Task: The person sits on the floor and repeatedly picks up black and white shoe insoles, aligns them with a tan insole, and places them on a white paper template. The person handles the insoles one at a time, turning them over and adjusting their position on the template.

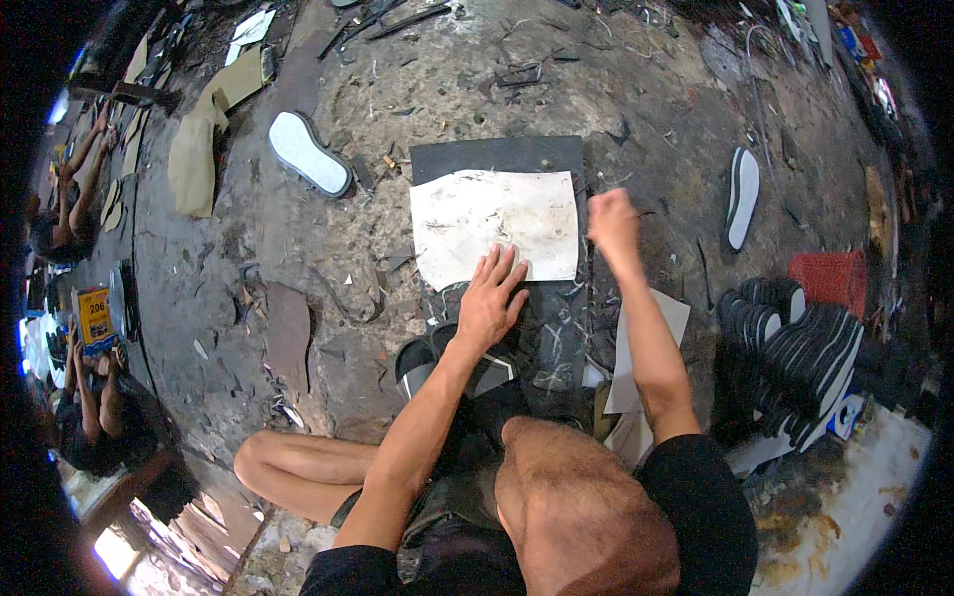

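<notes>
A stained white sheet point(492, 223) lies over a dark flat board point(497, 156) on the floor in front of me. My left hand point(487, 303) rests on the sheet's near edge with its fingers spread. Just off the sheet's right edge, my right hand point(613, 226) is closed like a fist. Anything inside its fingers is hidden. Close to my left wrist are black straps with pale bands point(415, 366), partly covered by my arm. Another pale sheet point(651, 343) lies beneath my right forearm.
White-faced soles lie apart, one at left point(306, 151) and one at right point(741, 199). Several dark soles point(805, 353) are piled by a red basket point(830, 276). Brown point(288, 338) and olive point(194, 164) pieces lie to the left. Other people sit along the left rim.
</notes>
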### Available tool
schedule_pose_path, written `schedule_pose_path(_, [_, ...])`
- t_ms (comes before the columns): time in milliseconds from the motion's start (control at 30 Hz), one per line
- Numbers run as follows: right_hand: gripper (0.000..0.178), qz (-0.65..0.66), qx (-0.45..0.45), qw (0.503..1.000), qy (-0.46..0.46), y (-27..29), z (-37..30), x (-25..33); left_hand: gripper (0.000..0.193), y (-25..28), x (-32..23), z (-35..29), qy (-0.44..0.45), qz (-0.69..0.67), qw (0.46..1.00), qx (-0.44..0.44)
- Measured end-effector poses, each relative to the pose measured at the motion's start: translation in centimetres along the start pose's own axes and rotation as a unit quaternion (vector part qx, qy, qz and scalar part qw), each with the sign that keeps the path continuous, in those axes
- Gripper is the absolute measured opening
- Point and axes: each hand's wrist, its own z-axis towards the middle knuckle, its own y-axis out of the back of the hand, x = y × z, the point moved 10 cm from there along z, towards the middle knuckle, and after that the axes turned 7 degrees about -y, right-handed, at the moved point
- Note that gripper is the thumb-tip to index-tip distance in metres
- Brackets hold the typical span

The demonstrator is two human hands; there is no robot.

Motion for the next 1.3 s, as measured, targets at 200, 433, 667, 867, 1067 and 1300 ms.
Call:
schedule_pose_path(200, [0.062,0.242,-0.208,0.948,0.01,5.8,3.0,1.8,0.058,1.4,-0.1,-1.3,0.05,0.082,0.995,-0.02])
schedule_pose_path(433, [0.057,-0.075,0.28,0.73,0.62,-14.0,-17.0,19.4,0.077,-0.9,2.1,-4.7,0.168,0.161,0.967,0.1])
schedule_pose_path(667, [0.028,-0.15,-0.468,0.869,0.056,4.8,3.4,9.9,0.079,0.3,0.3,-3.6,0.129,0.149,0.98,0.039])
schedule_pose_path(867, [0.023,0.04,-0.081,0.961,0.262,-4.5,-4.3,17.0,0.076,1.3,1.9,-4.9,0.148,0.176,0.973,0.029])
schedule_pose_path(1067, [0.032,0.034,-0.145,0.977,0.15,-3.2,1.4,12.3,0.047,3.4,3.0,-4.7,0.159,0.037,0.983,-0.079])
schedule_pose_path(1300, [0.099,-0.114,-0.39,0.878,-0.253,18.3,8.7,-14.2,0.027,12.5,5.3,-11.3,0.16,0.041,0.952,-0.258])
